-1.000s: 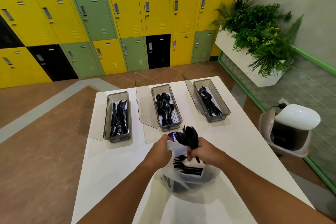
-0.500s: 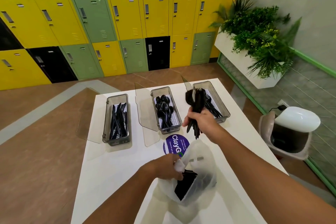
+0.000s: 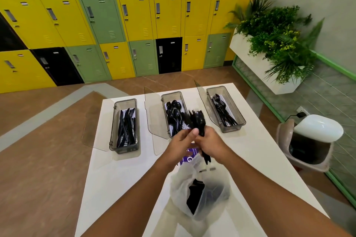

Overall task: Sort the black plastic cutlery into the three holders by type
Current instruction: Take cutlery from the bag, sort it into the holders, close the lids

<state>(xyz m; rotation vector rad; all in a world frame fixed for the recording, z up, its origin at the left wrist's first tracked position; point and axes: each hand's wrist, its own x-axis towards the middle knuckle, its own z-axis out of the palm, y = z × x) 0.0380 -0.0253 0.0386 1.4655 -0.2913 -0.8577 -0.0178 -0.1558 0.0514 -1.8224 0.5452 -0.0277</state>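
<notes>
Above the desk (image 3: 123,175), just before the middle holder (image 3: 171,95), you're gripping a bunch of black cutlery (image 3: 198,121) in your right hand (image 3: 212,143), fingers (image 3: 206,136) curled round it. Your left hand (image 3: 182,141) is touching the bunch; whether its fingers are pinching, I cannot tell.

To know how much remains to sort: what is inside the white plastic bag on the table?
Through the open mouth of the plastic bag, black cutlery shows; the cloudy wall hides types and number.

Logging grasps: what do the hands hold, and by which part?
The right hand grips a cutlery bundle around its handles; the left hand meets the bundle, grip unclear.
</notes>
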